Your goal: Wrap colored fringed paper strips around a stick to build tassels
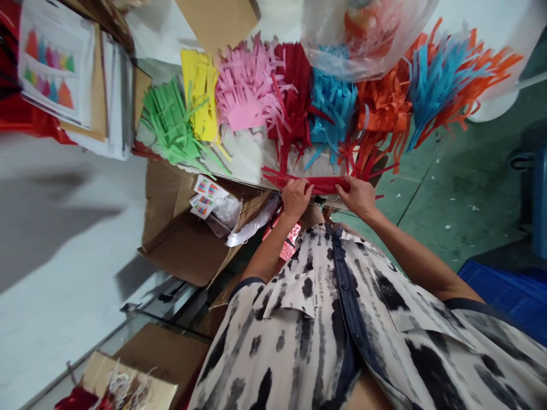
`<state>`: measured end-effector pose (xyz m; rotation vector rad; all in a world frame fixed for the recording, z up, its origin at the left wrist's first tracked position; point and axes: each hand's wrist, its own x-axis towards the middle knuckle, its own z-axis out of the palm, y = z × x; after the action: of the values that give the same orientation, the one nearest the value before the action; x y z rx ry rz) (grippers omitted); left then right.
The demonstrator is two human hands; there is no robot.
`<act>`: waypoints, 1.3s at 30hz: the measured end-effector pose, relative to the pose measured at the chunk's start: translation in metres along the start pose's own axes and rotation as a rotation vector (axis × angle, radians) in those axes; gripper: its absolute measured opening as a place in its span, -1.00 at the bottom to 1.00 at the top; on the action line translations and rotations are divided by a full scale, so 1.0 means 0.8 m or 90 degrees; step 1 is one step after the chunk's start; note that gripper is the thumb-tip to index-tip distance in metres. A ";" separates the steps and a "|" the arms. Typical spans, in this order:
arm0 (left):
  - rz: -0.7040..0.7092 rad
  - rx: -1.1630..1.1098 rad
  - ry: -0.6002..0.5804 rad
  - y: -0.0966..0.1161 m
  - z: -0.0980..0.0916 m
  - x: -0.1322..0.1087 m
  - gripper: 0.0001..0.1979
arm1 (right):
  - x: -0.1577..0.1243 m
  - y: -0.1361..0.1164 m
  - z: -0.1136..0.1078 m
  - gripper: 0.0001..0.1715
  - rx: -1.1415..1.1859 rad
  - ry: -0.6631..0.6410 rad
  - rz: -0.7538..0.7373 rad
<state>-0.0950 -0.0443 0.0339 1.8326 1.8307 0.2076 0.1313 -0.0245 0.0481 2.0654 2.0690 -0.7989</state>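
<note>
My left hand (297,198) and my right hand (356,196) both grip a rolled or folded red paper strip (325,184) at the table's near edge, with the strip running between them. Loose red fringes spread from it onto the table. Just beyond my hands lie fringed paper sheets in a row: green (173,122), yellow (200,94), pink (245,85), dark red (293,85), blue (333,99) and orange (382,105). A blue and orange fringed bunch (453,80) lies further right.
A clear plastic bag (363,34) lies past the fringes. A printed sheet with coloured tassels (55,68) tops a stack of papers at the upper left. Below the table's edge, an open cardboard box (179,239) holds small cards and white plastic. A blue crate (508,302) sits on the green floor.
</note>
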 end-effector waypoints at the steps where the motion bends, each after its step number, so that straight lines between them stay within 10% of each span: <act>1: -0.001 -0.004 0.005 -0.001 0.000 0.001 -0.83 | -0.001 -0.002 0.000 -0.56 0.000 0.005 0.002; 27: -0.034 0.087 0.011 0.006 0.000 0.015 -0.80 | 0.000 -0.013 0.014 -0.59 -0.005 0.045 0.045; 39: 0.009 0.032 0.187 -0.003 -0.009 -0.006 -0.53 | 0.000 -0.014 0.015 -0.59 -0.006 0.041 0.062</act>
<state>-0.1005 -0.0472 0.0404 1.9325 2.0355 0.4616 0.1169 -0.0286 0.0410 2.1955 1.9803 -0.7154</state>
